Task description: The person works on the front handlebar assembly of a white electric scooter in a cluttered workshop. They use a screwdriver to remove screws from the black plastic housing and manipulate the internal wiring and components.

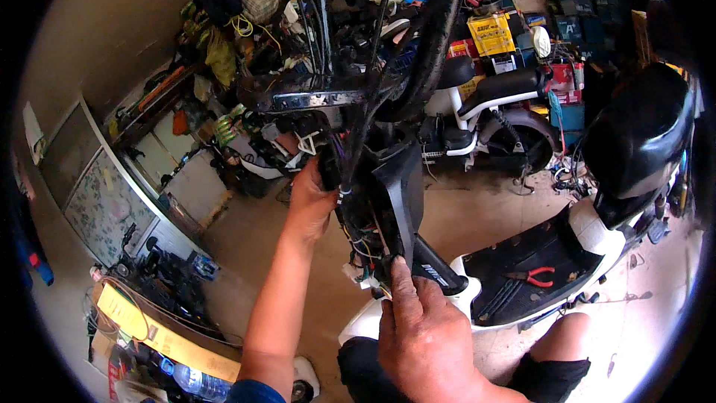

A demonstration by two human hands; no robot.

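Observation:
A white and black electric scooter (597, 231) stands in front of me with its front panel off and a wiring bundle (358, 216) exposed under the handlebar (313, 97). My left hand (309, 198) reaches up into the wires and grips a black part of the bundle. My right hand (421, 328) is lower, thumb pressed against the black inner front cover (399, 186), fingers closed around its lower edge near white connectors (362, 276). Red-handled pliers (537, 276) lie on the black footboard.
A second white scooter (492, 119) stands behind. Shelves of parts, boxes and a yellow box (491, 33) fill the back. A low cabinet (134, 186) sits at left. A yellow carton (149, 328) and a plastic bottle (198, 382) lie at lower left. My bare knee (559, 343) is lower right.

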